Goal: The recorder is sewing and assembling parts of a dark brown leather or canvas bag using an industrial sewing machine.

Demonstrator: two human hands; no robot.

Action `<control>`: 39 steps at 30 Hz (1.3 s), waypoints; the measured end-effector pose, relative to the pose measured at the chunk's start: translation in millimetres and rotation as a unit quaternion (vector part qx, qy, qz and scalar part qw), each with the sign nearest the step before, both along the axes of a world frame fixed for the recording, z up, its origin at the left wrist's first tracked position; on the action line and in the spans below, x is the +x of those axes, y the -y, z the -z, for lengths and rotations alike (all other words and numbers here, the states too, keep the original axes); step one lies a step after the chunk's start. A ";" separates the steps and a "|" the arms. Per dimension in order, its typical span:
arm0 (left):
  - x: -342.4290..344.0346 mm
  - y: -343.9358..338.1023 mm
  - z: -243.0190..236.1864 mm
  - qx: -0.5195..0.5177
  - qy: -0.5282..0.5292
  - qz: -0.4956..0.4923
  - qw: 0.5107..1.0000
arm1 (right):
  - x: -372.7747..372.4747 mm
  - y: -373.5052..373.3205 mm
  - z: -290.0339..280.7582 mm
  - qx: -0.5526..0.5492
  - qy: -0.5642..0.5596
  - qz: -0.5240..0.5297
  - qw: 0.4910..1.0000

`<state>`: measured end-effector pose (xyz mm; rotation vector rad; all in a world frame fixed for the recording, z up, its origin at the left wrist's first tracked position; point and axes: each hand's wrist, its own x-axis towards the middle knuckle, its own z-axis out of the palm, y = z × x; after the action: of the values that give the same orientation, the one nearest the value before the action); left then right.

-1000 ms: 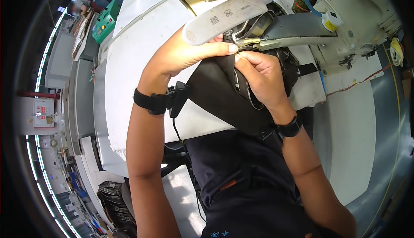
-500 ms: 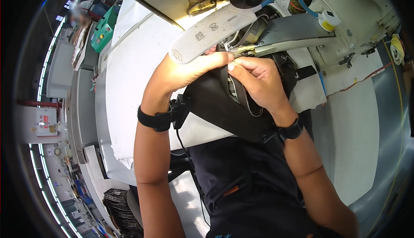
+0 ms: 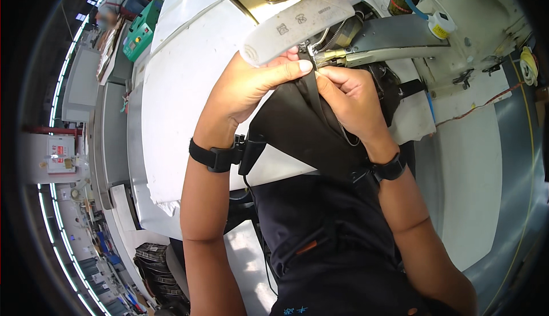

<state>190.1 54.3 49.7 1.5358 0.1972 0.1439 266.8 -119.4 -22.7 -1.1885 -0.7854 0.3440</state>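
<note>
A dark cloth piece (image 3: 291, 113) with a zipper (image 3: 347, 135) along its edge hangs from the sewing machine (image 3: 394, 33) toward my lap. My left hand (image 3: 251, 87) is closed on the cloth just below the machine's pale cover (image 3: 300, 27), its thumb lying on top and some fingers hidden behind the cover. Beside it my right hand (image 3: 355, 101) pinches the same cloth edge between thumb and forefinger. Both sets of fingertips are almost touching, close to the metal presser parts (image 3: 311, 50). The needle itself cannot be made out.
A white worktable (image 3: 171, 104) extends to the left under the cloth. At the right stand a small white bottle (image 3: 440, 25) with a blue tube and a yellow cloth bundle (image 3: 527, 65). A green machine box (image 3: 141, 33) and a person (image 3: 117, 7) are at the far left.
The strip of lining that showed at the opening between my hands is now covered by dark cloth. My hands keep their pinch; the whole view has shifted slightly.
</note>
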 end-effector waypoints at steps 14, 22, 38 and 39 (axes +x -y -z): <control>0.2 3.0 -1.4 0.012 -0.015 -0.006 1.000 | -2.7 -5.2 3.4 0.016 -0.022 -0.008 1.000; 4.3 3.0 -3.7 0.069 0.033 0.006 0.997 | -0.1 -7.4 4.5 0.019 -0.019 -0.022 0.999; 12.6 -18.6 -15.0 0.172 -0.040 0.048 0.983 | -1.5 -7.5 -3.9 -0.016 -0.020 0.007 1.000; 13.4 -19.9 -16.0 0.181 -0.064 0.061 0.980 | -1.8 -7.7 -3.4 -0.010 -0.027 0.007 1.000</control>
<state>203.6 74.1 65.7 1.9171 0.1849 -0.0182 265.1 -111.7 -19.3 -1.1981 -0.7275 0.3723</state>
